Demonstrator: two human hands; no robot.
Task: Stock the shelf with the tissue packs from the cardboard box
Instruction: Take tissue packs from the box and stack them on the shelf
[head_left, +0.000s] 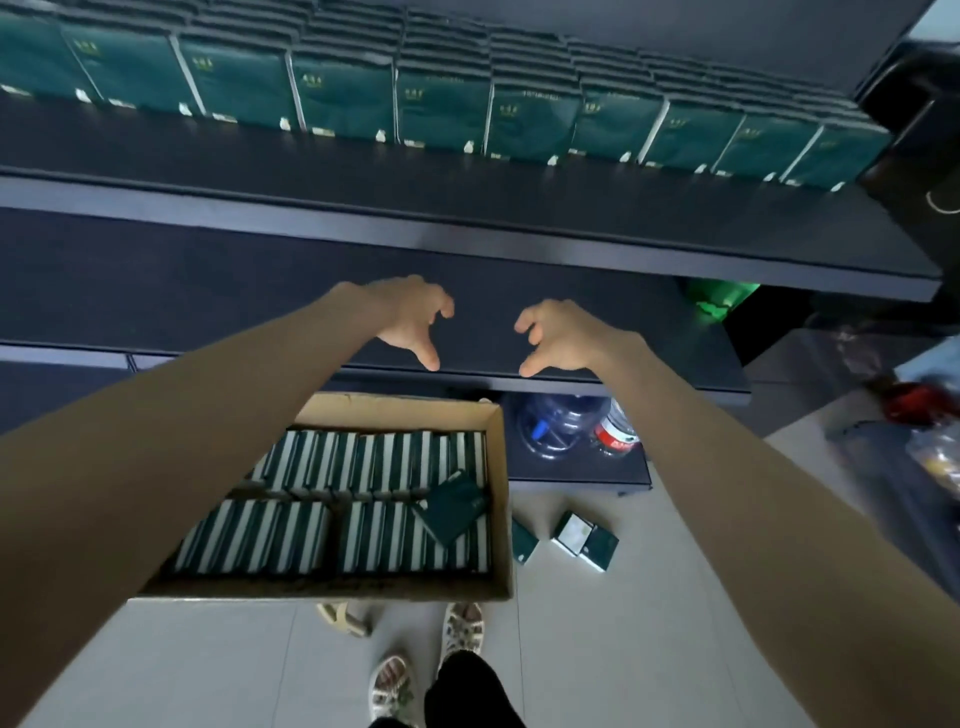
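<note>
Hazard 1: a tilted pack (451, 512) is lying loose on top of the upright tissue packs (332, 540) in the cardboard box (396, 410). A two-handed scoop is likely to knock it over the right wall, toward the floor packs (584, 540) lying just beside the box.

Hazard 2: the boxed packs are standing edge-on in tight rows, so too wide a grab is risking packs slipping out of the middle of the bundle.

Hazard 3: the stocked row (441, 111) is filling the far part of the upper shelf (467, 208). A careless push there is liable to topple the front packs (the wrappers look smooth).

Hand pose: both arms are reaching forward above the box. The left hand (410, 322) and right hand (558, 335) are hovering over the dark middle shelf (208, 291), near each other but apart. Neither hand is holding anything; the fingers are curling loosely and the thumbs are pointing inward toward each other.
</note>
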